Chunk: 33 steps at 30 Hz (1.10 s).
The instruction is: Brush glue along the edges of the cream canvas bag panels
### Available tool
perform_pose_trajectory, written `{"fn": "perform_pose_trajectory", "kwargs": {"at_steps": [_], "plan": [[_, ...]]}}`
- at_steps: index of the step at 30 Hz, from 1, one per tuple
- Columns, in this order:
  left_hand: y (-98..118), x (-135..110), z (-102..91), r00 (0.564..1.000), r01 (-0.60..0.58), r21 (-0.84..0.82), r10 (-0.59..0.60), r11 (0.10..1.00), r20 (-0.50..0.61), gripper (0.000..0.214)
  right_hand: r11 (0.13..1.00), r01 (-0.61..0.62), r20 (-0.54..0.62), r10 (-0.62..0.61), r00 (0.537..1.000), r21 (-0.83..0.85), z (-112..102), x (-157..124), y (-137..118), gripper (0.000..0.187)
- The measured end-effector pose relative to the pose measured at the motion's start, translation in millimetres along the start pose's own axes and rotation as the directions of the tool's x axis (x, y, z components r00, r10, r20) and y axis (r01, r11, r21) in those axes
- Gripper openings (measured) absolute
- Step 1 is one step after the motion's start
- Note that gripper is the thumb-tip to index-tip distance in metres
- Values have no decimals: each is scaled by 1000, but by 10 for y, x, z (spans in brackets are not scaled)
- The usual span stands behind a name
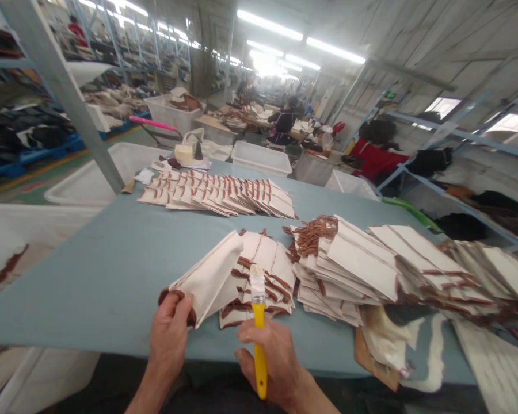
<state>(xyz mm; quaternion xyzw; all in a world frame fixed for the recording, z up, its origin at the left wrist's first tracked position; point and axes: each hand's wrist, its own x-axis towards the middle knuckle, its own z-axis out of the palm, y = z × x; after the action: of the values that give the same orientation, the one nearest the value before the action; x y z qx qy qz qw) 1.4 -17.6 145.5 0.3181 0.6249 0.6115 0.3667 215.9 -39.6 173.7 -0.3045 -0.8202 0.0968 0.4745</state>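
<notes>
My left hand [169, 330] pinches the brown-edged corner of a cream fabric piece [209, 276], lifting it off a fanned stack of similar pieces [265, 276] on the blue-grey table [112, 270]. My right hand [276, 359] grips the yellow handle of a small brush [259, 322], whose pale bristles point away over the stack. Both hands sit at the near edge of the table.
A long row of overlapped pieces [218, 192] lies farther back. Larger piles [371, 264] spread to the right, with a glue-stained board [382, 351] at the near edge. White bins [261, 158] stand beyond and to the left. Other people work at distant tables.
</notes>
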Motion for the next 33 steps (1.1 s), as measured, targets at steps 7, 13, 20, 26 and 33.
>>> {"fn": "perform_pose_trajectory", "kwargs": {"at_steps": [7, 13, 20, 26, 33], "plan": [[471, -480, 371, 836, -530, 237, 455, 814, 305, 33, 756, -347, 26, 401, 916, 555, -1082, 470, -240, 44], [464, -650, 553, 589, -801, 204, 679, 563, 438, 38, 661, -469, 57, 543, 838, 586, -1351, 451, -107, 59], [405, -713, 618, 398, -917, 194, 761, 349, 513, 36, 725, -459, -106, 585, 804, 513, -1371, 396, -200, 33], [327, -736, 606, 362, -931, 236, 772, 277, 523, 34, 758, -469, -125, 575, 809, 453, -1319, 333, -312, 27], [252, -713, 490, 357, -933, 234, 791, 273, 497, 34, 727, -534, -81, 620, 780, 432, -1022, 141, -440, 36]]}}
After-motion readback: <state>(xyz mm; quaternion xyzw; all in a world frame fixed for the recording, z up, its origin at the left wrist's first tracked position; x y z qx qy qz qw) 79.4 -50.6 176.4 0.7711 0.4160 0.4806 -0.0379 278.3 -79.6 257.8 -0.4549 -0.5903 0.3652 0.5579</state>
